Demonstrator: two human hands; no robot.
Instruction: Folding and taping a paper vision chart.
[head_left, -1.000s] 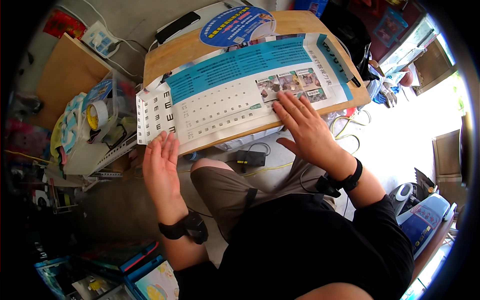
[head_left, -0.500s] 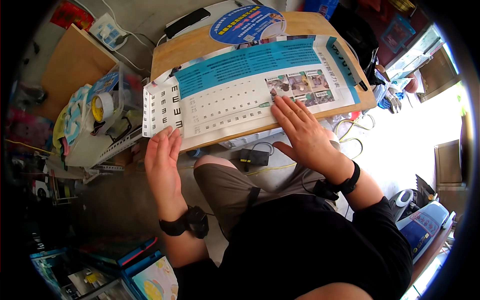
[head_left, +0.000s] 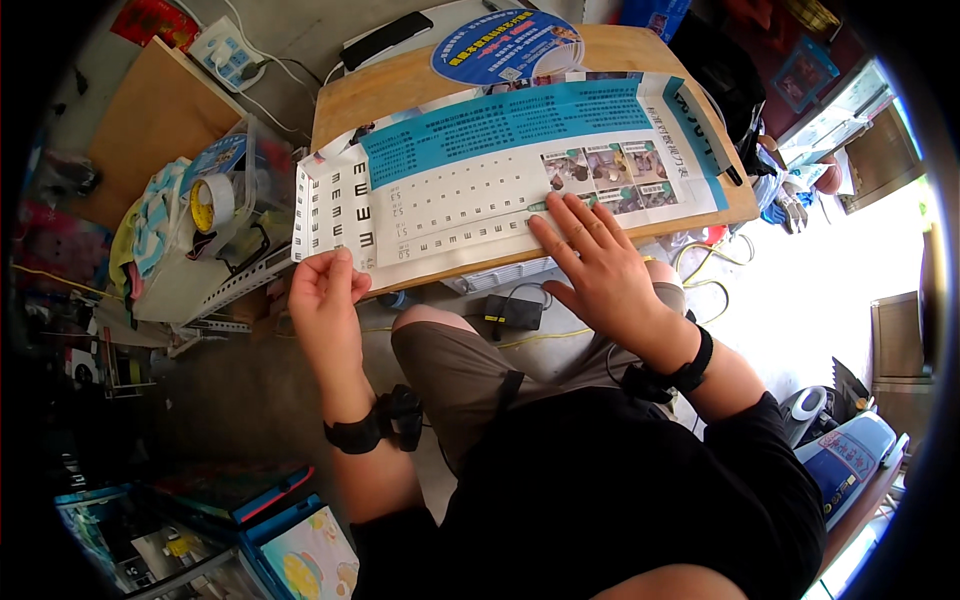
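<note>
A long paper eye chart (head_left: 455, 195) lies across the wooden board, creased, with a blue printed band and small photos. Its left end is folded up and shows rows of larger symbols. My left hand (head_left: 325, 288) pinches the near edge of that left end, thumb and fingers closed on the paper. On the chart's near edge, right of the middle, my right hand (head_left: 605, 265) rests flat, its fingers spread and pointing away from me. Both wrists wear black bands.
Beyond the chart, a round blue printed card (head_left: 505, 48) lies on the wooden board (head_left: 610, 48). A black phone-like slab (head_left: 388, 40) is behind it. Left stand a power strip (head_left: 228, 55) and a clear bin (head_left: 255, 190) with tape (head_left: 212, 203). A black adapter (head_left: 512, 313) sits below.
My left hand's fingers have curled in, from lying extended along the chart's corner to pinching its edge. My right hand stays flat on the paper. The view has shifted slightly.
</note>
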